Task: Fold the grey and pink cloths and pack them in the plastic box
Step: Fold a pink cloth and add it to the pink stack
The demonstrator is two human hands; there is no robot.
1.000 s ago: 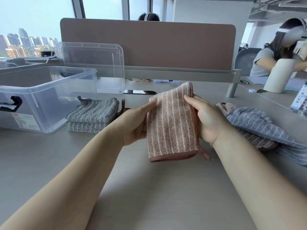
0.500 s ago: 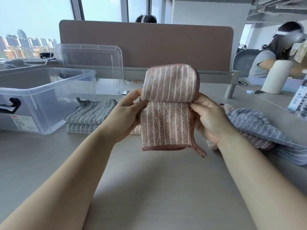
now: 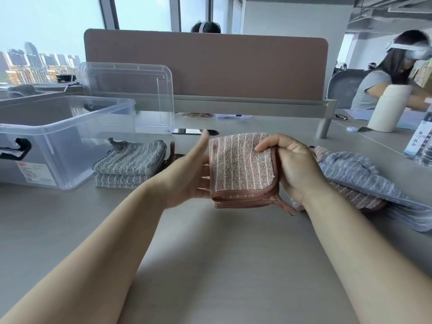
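Pink cloth [image 3: 242, 167], folded, above desk [image 3: 222, 265]: right hand [image 3: 297, 169] pinches its right edge; left hand [image 3: 187, 176] flat, fingertips hidden behind it. Plastic box [image 3: 70, 146] cut off at left.

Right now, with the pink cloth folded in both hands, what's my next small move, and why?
Probably carry the pink cloth left onto the folded grey stack beside the plastic box: it looks fully folded, the right hand grips its edge, the left hand supports it.
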